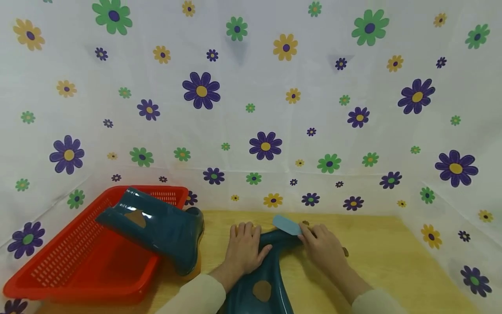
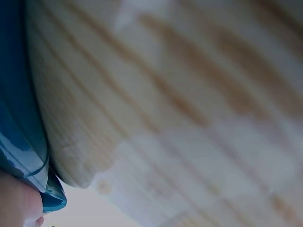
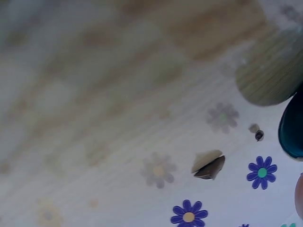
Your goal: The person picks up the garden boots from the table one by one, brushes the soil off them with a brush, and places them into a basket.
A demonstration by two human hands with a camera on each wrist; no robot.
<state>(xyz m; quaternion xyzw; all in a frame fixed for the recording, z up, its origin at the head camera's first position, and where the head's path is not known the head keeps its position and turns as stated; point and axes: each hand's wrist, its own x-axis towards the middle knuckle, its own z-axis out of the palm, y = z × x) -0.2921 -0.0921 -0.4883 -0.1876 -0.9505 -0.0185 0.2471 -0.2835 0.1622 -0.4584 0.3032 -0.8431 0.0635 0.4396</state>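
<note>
A dark teal rubber boot (image 1: pixel 282 279) lies on the table in front of me, its foot turned to the right and a brown patch (image 1: pixel 262 291) on its shaft. My left hand (image 1: pixel 244 250) grips it around the heel, thumb across the upper side. In my right hand (image 1: pixel 323 248) a flat light blue scraper-like piece (image 1: pixel 286 225) is pinched, lying against the foot of the boot. Only a small part of the boot (image 2: pixel 19 113) shows in the left wrist view, with a finger (image 2: pixel 19 201) beside it. The right wrist view catches the boot's edge (image 3: pixel 292 127).
To the left stands a red plastic basket (image 1: pixel 90 270). A second teal boot (image 1: pixel 164 226), also with a brown patch, leans over its right rim. Small brown flakes (image 1: pixel 345 251) lie on the wooden table (image 1: pixel 376 257) right of the boot. A flower-print sheet (image 1: pixel 313 100) hangs behind.
</note>
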